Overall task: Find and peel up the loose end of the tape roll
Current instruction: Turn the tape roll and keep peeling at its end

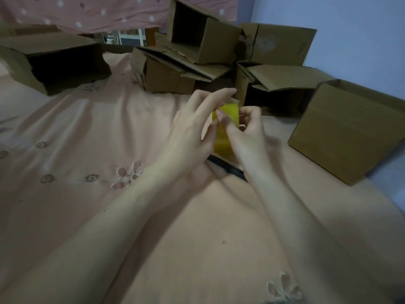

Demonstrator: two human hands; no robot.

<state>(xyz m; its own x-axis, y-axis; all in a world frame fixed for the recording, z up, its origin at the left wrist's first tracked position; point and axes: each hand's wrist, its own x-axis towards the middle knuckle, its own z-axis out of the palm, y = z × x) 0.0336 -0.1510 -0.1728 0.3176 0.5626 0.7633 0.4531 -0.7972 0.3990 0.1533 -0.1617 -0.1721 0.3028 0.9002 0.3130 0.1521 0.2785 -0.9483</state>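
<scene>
Yellow tape roll (pixel 225 132) sits gripped between our left hand (pixel 192 132) and right hand (pixel 249 132), thumbnail probing its face; end apparently not yet lifted, peel remains.

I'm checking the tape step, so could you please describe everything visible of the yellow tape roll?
The glossy translucent yellow tape roll is held upright and edge-on above the pink bedsheet, between both hands. The left hand steadies its left side, fingers extended past the top. The right hand curls around its right side, thumb pressing its outer face. Its core is hidden; whether an end is lifted can't be told.
</scene>
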